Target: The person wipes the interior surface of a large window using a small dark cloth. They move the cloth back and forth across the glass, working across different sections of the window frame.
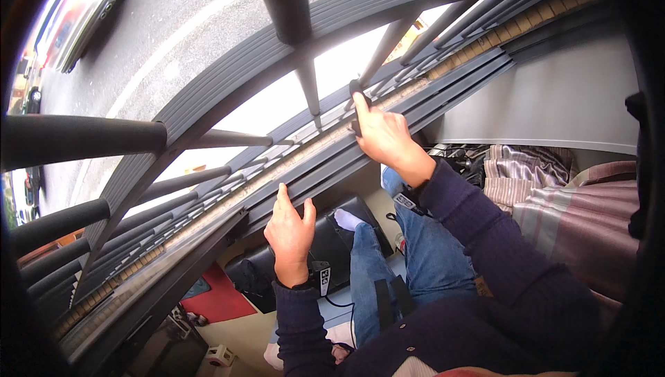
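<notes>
One slim black object (355, 87) was gripped by the bare right hand (388, 138) near the grey metal window track (457, 93). By that track, the bare left hand (289, 235) was spread.

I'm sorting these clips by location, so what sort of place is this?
Probably a bedroom, at a window facing a street: dark bars stand beyond the window track, a road with cars lies outside, and what looks like bedding is indoors.
</notes>
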Demonstrator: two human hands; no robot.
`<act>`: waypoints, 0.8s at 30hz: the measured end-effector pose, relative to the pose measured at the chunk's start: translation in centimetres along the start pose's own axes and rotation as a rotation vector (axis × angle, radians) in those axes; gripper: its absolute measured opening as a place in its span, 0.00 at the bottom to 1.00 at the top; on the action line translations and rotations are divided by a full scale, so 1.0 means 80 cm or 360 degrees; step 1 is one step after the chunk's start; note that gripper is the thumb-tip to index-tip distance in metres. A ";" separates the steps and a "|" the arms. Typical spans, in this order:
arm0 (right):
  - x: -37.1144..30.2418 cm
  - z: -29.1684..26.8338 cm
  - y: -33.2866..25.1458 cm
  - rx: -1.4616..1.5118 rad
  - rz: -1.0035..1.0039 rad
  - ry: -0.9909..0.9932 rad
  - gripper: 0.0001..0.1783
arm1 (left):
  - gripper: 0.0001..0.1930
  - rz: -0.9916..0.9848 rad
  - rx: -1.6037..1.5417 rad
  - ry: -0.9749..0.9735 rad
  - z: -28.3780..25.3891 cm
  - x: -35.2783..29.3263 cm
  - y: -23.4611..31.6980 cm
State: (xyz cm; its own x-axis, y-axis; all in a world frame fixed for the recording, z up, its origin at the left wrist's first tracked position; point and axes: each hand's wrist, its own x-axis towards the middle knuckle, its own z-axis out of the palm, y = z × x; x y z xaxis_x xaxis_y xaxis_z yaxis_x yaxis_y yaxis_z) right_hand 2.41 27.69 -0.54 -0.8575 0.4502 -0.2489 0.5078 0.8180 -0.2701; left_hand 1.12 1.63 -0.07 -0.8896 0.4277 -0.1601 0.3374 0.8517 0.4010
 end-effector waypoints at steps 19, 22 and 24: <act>0.008 0.009 0.000 0.0025 0.0015 -0.0005 0.43 | 0.30 0.0029 -0.0088 0.0054 0.005 -0.004 -0.009; -0.021 0.006 0.020 -0.0003 -0.0176 0.0126 0.43 | 0.30 0.0021 -0.0089 0.0038 0.003 -0.003 -0.006; -0.032 -0.010 0.034 -0.0094 -0.0149 -0.0023 0.42 | 0.30 0.0006 -0.0034 -0.0009 0.000 -0.003 -0.004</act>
State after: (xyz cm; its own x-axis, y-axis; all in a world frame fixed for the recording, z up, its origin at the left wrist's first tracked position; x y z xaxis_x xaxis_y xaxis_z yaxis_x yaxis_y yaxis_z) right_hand 5.96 29.06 0.13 -0.8996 0.3660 -0.2384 0.4195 0.8761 -0.2377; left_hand 1.20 1.27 -0.13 -0.8866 0.4328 -0.1633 0.3343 0.8434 0.4206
